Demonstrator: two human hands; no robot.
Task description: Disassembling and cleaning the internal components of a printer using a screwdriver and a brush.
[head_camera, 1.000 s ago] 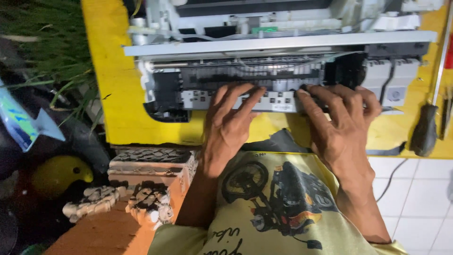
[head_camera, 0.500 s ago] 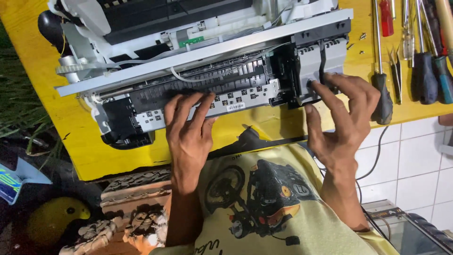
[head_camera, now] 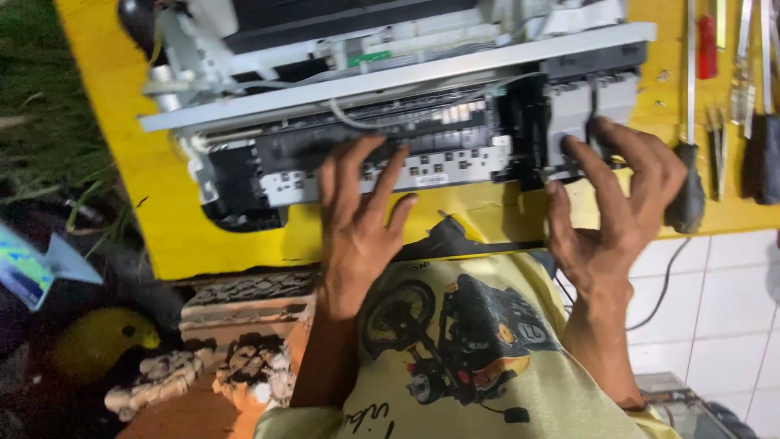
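Stripped printer (head_camera: 406, 122) at twelve o'clock on the yellow desk (head_camera: 154, 203), outer shell already off, black and grey inner frame laid bare, white cable (head_camera: 357, 118) looped loose along the front. Still in one block, so more stripping seemingly left. Left hand (head_camera: 357, 219) at six o'clock of the printer, flat, fingers spread apart and pressing the black front strip, clamped on nothing. Right hand (head_camera: 621, 211) at four o'clock, grip curled and pinching a black part at the grey right end; how tight, cannot tell. Tight at three o'clock: screwdrivers (head_camera: 691, 162) just beside the right hand. Desk edge close under both wrists at six o'clock. Bare yellow strip at nine o'clock, then grass (head_camera: 49, 138) beyond. White floor tiles (head_camera: 723, 301) at five o'clock
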